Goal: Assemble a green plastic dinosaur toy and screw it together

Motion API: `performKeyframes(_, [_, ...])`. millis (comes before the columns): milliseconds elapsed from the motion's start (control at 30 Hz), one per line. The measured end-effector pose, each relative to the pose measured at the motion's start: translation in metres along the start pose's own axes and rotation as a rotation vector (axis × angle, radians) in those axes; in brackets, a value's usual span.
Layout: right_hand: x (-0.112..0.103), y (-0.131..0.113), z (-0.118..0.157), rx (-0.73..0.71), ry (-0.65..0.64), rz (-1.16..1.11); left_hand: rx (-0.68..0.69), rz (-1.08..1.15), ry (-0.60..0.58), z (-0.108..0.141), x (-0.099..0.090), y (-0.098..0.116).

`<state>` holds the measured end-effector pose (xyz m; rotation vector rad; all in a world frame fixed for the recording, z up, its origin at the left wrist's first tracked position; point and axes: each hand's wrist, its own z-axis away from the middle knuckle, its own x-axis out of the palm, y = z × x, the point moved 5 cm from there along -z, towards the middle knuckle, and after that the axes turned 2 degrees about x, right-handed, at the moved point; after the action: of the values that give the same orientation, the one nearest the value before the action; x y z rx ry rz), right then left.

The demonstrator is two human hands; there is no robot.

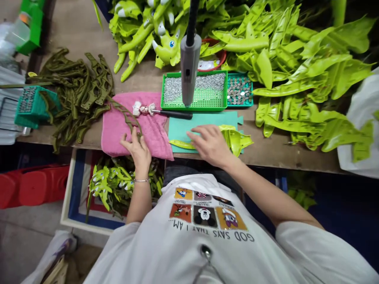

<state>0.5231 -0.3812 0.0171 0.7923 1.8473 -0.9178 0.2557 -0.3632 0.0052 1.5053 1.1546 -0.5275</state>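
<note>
While left hand [136,152] touches olive strip [127,116], right hand [211,145] covers lime piece [180,144].

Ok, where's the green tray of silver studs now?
In the head view, the green tray of silver studs sits just right of the pink towel, with a teal tray of round studs right beside it on the right.

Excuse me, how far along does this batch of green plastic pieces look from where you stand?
Lime pieces with eyes heaped at the back look finished, as do those in the box. In hand: the right hand lies over a lime piece on the teal mat, and the left hand touches an olive strip. Left: the olive pile and eyeless lime pieces.
</note>
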Motion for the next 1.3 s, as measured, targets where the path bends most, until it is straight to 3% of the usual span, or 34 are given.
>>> performKeyframes(67, [-0.021, 0.029, 0.024, 0.138, 0.121, -0.010, 0.048, 0.019, -0.079, 0.003, 0.006, -0.004])
performKeyframes(167, [-0.047, 0.069, 0.063, 0.342, 0.272, 0.001, 0.272, -0.085, -0.236, -0.014, 0.003, -0.007])
performKeyframes(300, [-0.060, 0.091, 0.092, 0.379, 0.419, 0.033, 0.687, -0.301, -0.518, -0.040, 0.000, -0.011])
performKeyframes(400, [-0.061, 0.098, 0.091, 0.383, 0.492, 0.049, 0.896, -0.349, -0.592, -0.054, 0.002, -0.016])
performKeyframes(567, [-0.061, 0.104, 0.077, 0.428, 0.460, 0.020, 1.037, -0.338, -0.561, -0.079, 0.001, -0.019])
performKeyframes(667, [-0.059, 0.097, 0.076, 0.401, 0.436, -0.035, 1.066, -0.273, -0.440, -0.087, -0.006, -0.003])
performKeyframes(800, [-0.052, 0.079, 0.083, 0.365, 0.416, -0.109, 1.210, -0.198, -0.226, -0.053, -0.008, 0.056])
performKeyframes(933, [-0.050, 0.068, 0.084, 0.376, 0.423, -0.151, 1.293, -0.207, -0.227, 0.000, 0.011, 0.126])
performKeyframes(1000, [-0.055, 0.064, 0.080, 0.382, 0.452, -0.199, 1.285, -0.202, -0.249, 0.013, 0.021, 0.149])
performKeyframes(1133, [-0.060, 0.051, 0.064, 0.357, 0.376, -0.459, 1.312, -0.181, -0.223, 0.019, 0.025, 0.172])
performKeyframes(1300, [-0.058, 0.040, 0.055, 0.217, 0.407, -0.528, 1.356, -0.100, -0.156, 0.024, 0.014, 0.172])
